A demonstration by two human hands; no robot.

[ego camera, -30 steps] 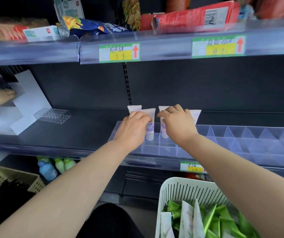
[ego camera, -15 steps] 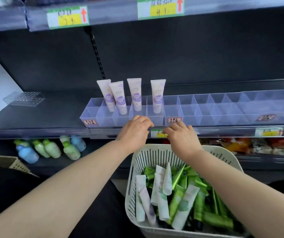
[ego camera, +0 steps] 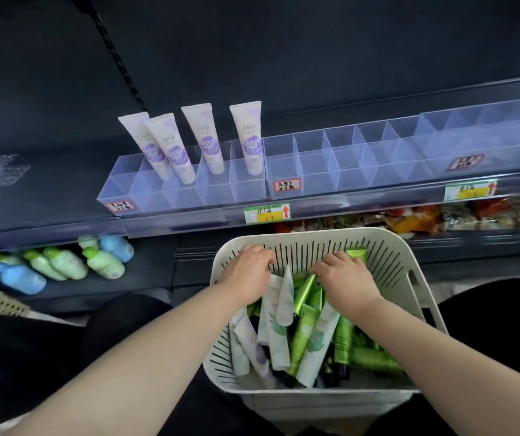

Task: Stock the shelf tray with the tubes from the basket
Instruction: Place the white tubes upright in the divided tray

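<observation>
Head view: both my hands are down in the white basket (ego camera: 389, 247), near its far slotted wall. My left hand (ego camera: 246, 273) has its fingers curled over the white tubes (ego camera: 279, 338); I cannot tell whether it has hold of one. My right hand (ego camera: 345, 280) is curled round a green tube (ego camera: 356, 253), whose flat end pokes out past my fingertips. More green and white tubes lie heaped in the basket beneath my wrists. On the shelf beyond, the clear shelf tray (ego camera: 315, 180) holds four purple-labelled tubes (ego camera: 208, 143) standing cap-down in its left compartments. Green and blue bottles (ego camera: 63, 262) lie on the lower shelf.
</observation>
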